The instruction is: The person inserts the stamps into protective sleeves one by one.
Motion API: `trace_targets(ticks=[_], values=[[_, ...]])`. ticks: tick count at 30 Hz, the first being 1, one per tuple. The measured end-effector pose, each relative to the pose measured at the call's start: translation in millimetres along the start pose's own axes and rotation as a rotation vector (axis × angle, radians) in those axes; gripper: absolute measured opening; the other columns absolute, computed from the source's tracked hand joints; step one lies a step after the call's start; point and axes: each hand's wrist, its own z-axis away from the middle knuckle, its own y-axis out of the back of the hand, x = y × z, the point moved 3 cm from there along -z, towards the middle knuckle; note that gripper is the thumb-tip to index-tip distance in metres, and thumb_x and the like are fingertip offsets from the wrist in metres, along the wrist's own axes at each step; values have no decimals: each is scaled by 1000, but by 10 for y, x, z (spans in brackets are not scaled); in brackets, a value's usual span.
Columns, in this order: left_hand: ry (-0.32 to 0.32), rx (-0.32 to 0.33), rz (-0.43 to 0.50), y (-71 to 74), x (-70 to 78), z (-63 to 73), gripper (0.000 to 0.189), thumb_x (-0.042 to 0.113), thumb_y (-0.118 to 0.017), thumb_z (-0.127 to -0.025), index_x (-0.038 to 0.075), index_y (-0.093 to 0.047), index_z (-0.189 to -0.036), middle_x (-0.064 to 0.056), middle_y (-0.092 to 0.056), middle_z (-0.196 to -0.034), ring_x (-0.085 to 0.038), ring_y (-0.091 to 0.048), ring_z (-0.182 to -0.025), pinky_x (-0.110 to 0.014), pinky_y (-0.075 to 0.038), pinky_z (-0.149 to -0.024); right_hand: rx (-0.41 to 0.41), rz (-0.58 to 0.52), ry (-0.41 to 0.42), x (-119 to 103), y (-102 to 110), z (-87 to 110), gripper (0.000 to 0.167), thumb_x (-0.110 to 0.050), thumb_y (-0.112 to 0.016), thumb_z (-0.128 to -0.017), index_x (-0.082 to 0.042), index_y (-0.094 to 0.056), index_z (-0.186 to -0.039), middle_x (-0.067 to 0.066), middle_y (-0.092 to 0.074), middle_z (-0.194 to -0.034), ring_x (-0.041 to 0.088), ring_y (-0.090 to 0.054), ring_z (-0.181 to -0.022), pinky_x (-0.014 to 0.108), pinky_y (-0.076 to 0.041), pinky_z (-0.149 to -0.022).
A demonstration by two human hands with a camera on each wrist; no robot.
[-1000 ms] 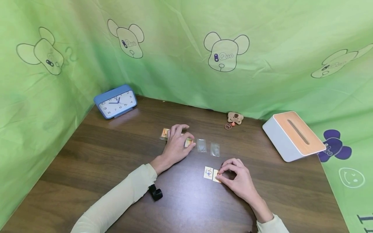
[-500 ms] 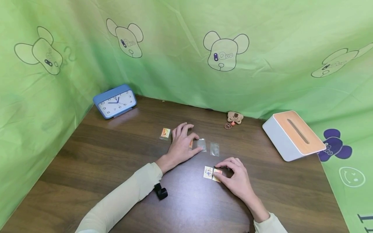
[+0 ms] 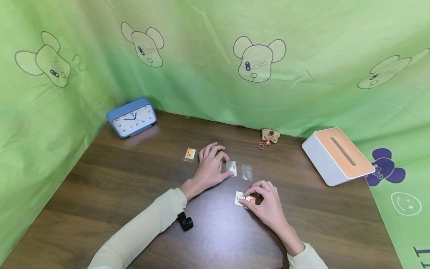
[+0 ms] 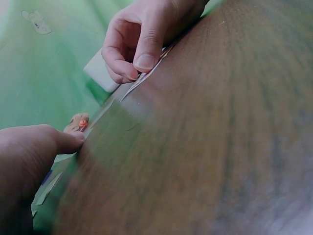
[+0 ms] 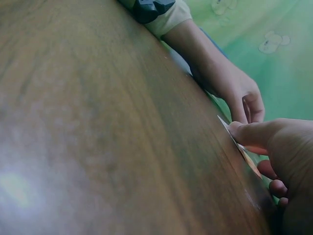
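One green curtain (image 3: 201, 99), printed with bear heads, stands behind and beside a dark wooden table (image 3: 131, 179). On that table we log a white box (image 3: 326, 158) with a slotted wood-look top at the right and a blue clock (image 3: 132, 117) at the far left. Next, two hands: we see the left hand (image 3: 207, 170) loosely bent, thumb and forefinger at the edges of a clear pouch; whether it grips that pouch we cannot tell. We read the right hand (image 3: 265, 203) as pinching a white card at the near side. A brown bear-shaped charm (image 3: 270, 135) lies by the curtain. Smaller still: the clear pouch (image 3: 232, 167) and, just right of it, a second pouch (image 3: 247, 172). Last, we note the white card (image 3: 237, 197), an orange-printed card (image 3: 251, 201) beside it, and an orange card (image 3: 190, 153) beyond the left hand's outer side.
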Motion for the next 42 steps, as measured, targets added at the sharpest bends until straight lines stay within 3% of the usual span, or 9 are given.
trace_targets(ticks=[11,20,25,28,31,36,42], values=[[-78,-7,56,15,30,-7,44,29,-101,-82,14,-68,-108,-3,-77,-111,-34,-55,-145,-63,-23,-130,-31,21,-54,-31,-11,-30,36,-12,-105,-68,-22,-85,-97,-9,-70,-97,13,-56,-93,33,-37,-85],[-104,40,230,28,66,10,48,8,-97,-85,6,-69,-124,2,-77,-90,-28,-68,-117,-57,-25,-132,-42,13,-60,-69,-42,-54,31,-6,-102,-72,-21,-83,-91,-8,-69,-96,14,-57,-94,34,-38,-87],[-103,89,357,35,131,64,34,2,-93,-87,3,-73,-115,-1,-77,-88,-25,-73,-101,-57,-32,-130,-25,-18,-11,-61,-57,-46,31,-3,-100,-75,-22,-81,-91,-10,-72,-97,14,-58,-94,30,-37,-86],[-106,129,386,48,150,99,24,3,-92,-88,5,-76,-106,-4,-77,-89,-27,-73,-102,-59,-35,-128,-2,-50,3,-60,-53,-45,31,-2,-98,-78,-23,-81,-93,-12,-75,-95,13,-61,-91,26,-37,-83],[-115,170,406,58,135,156,16,5,-89,-91,7,-79,-102,-4,-78,-91,-25,-71,-99,-57,-42,-122,27,-91,-8,-61,-41,-41,31,-2,-97,-80,-25,-81,-94,-13,-74,-90,14,-61,-83,24,-38,-78],[-85,186,452,19,32,302,7,12,-85,-96,16,-82,-100,7,-76,-94,-11,-67,-95,-39,-51,-107,97,-173,-47,-74,-8,-34,33,3,-97,-78,-20,-82,-94,-8,-73,-84,17,-63,-78,25,-44,-76],[-103,171,507,157,64,473,6,7,-85,-97,13,-84,-100,5,-75,-94,-10,-68,-88,-32,-57,-82,172,-324,-87,-83,19,-30,38,15,-92,-79,-6,-83,-109,5,-75,-84,9,-66,-78,21,-50,-76]])
